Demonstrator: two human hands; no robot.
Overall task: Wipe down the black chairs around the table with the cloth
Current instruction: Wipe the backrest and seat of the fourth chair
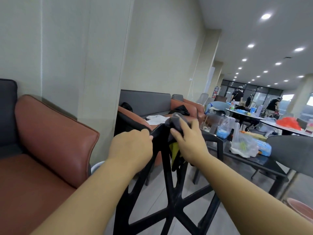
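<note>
Gripped the top rail of the black chair (171,192) with the left hand (130,146), fingers curled together over the rail's far side, tips hidden behind it. Held the cloth (176,120) against the same rail, just right of that grip, with the right hand (188,141), fingers slightly apart and bent over the bunched grey fabric, thumb out of sight beneath. Had a yellow and dark tail of the cloth hanging below the palm, down the chair's back. Looked from behind and above through the chair's open struts to a pale floor (152,200). Saw a black table (264,165) just beyond the chair, with a clear bag (242,143) near its middle and blue packs (264,148) touching the bag on the side toward the right edge. Found a grey chair (293,150) at the table's right edge. Found a brown sofa (55,133) on the left against the wall, near the left forearm. Made out more tables and a few people (237,95) far off at the right, too small for detail.
</note>
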